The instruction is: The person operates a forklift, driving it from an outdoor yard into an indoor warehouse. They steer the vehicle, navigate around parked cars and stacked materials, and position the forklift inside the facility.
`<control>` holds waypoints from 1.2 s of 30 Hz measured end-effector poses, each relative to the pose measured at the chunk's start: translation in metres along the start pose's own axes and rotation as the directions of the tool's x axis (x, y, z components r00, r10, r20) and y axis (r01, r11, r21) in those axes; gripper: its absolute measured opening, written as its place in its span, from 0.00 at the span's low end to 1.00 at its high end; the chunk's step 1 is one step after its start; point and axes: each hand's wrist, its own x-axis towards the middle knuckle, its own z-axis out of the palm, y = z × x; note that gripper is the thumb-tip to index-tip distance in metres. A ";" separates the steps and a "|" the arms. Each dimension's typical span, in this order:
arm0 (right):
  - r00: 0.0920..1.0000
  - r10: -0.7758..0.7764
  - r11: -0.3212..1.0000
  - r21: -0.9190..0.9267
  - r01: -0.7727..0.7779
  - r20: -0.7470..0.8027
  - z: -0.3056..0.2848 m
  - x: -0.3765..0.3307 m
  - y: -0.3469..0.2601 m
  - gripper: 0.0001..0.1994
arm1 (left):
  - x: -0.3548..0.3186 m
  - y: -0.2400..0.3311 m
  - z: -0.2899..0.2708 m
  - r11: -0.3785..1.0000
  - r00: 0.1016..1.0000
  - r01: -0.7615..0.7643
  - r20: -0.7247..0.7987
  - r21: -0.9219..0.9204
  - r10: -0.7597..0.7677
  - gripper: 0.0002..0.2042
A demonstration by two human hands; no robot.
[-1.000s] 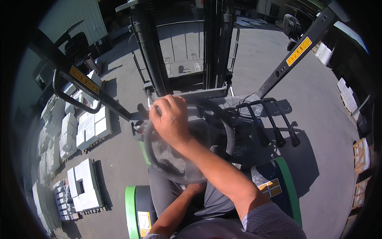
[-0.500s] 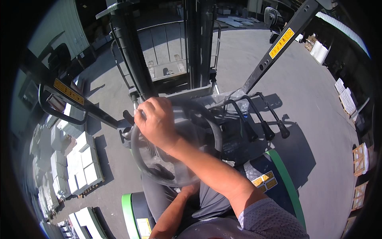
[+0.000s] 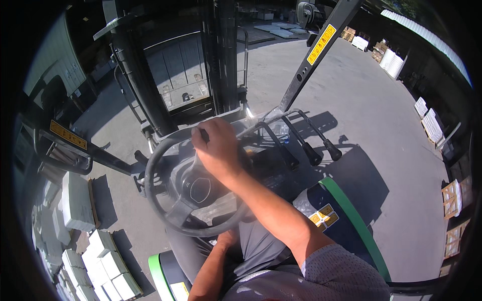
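Observation:
A dark forklift steering wheel (image 3: 156, 210) stands in front of me. My right hand (image 3: 217, 149) is closed at the upper right of its rim, with a small dark part showing between thumb and fingers; whether that is a knob or the rim, I cannot tell. My right forearm crosses over the wheel's right side. Low in my lap, below the wheel's bottom edge, rests my left hand (image 3: 227, 238); its fingers are mostly hidden. To the right of the wheel, several black-knobbed control levers (image 3: 312, 154) stand untouched.
Ahead rises the dark lift mast (image 3: 219, 60) with a load backrest. Slanted posts (image 3: 314, 55) flank the cab. Pallets of white slabs (image 3: 108, 266) stand at left; wooden crates (image 3: 452, 199) line the right edge. Grey pavement (image 3: 351, 85) surrounds the forklift.
My right hand has gone from the wheel's upper left to its upper right, and the wheel has turned. The surroundings have shifted in view. My left hand stays in my lap.

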 end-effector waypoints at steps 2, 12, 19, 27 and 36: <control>1.000 0.027 0.999 -0.043 -0.027 -0.004 -0.031 -0.006 0.005 0.06 | 0.004 0.000 0.024 1.000 0.998 0.024 -0.050 0.010 -0.024 0.21; 0.996 0.089 0.993 -0.080 -0.088 0.020 -0.152 -0.043 0.020 0.07 | 0.017 0.018 0.088 0.996 0.991 0.012 -0.134 0.086 0.000 0.19; 0.993 0.098 0.991 -0.102 -0.092 0.058 -0.159 -0.085 0.014 0.07 | 0.007 0.010 0.086 0.996 0.998 0.049 -0.030 0.070 -0.047 0.20; 0.996 0.076 0.993 -0.088 -0.072 0.042 -0.031 -0.086 -0.054 0.06 | -0.027 -0.087 -0.004 1.000 0.996 0.007 -0.093 0.028 -0.005 0.21; 0.981 0.111 0.974 -0.213 -0.076 0.158 0.126 -0.144 -0.176 0.04 | -0.136 -0.238 -0.076 0.998 0.996 -0.037 -0.081 -0.045 0.034 0.21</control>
